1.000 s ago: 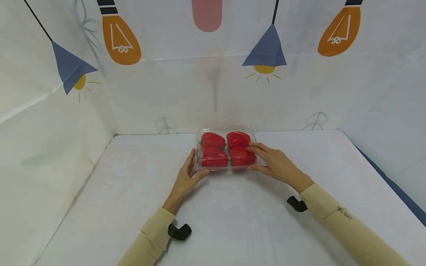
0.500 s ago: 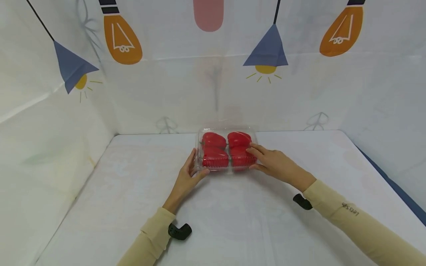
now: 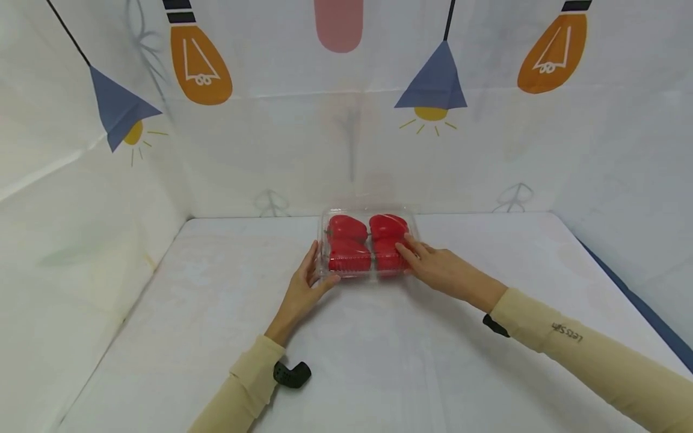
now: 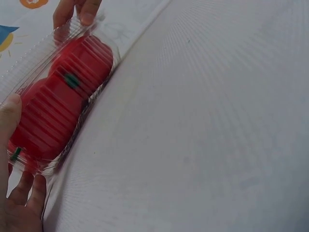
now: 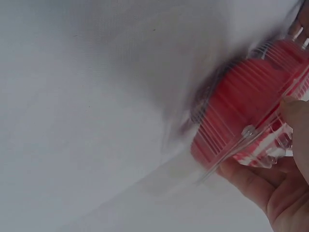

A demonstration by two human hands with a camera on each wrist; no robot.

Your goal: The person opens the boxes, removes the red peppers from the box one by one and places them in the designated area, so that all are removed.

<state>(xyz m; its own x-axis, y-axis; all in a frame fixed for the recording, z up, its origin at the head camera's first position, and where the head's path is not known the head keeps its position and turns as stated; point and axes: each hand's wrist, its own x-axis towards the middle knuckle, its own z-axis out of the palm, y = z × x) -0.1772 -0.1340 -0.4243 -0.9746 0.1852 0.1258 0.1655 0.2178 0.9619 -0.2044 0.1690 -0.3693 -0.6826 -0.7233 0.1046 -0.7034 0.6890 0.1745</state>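
Note:
A clear ribbed plastic box [image 3: 354, 275] stands near the table's back edge in the head view. Several red, glossy pieces of produce [image 3: 348, 228] with green stems, looking like bell peppers, fill it. My left hand [image 3: 300, 294] grips its left front corner, thumb on the front rim and fingers along the side. At the right front corner, my right hand [image 3: 446, 270] holds the box, with fingertips over the top edge. The right wrist view shows the right thumb [image 5: 295, 118] on the rim and fingers against the side. The lid's fastening cannot be made out.
A white cloth-like surface covers the table [image 3: 368, 361]. Behind it hangs a white wall sheet [image 3: 303, 150] printed with lamps and bulbs. A dark curved piece [image 3: 292, 375] sits at the left cuff; another [image 3: 495, 325] is by the right cuff.
My right hand has shifted slightly along the box's right front corner, its fingertips reaching further left over the top, and its forearm has turned. The left hand and the box stay in place.

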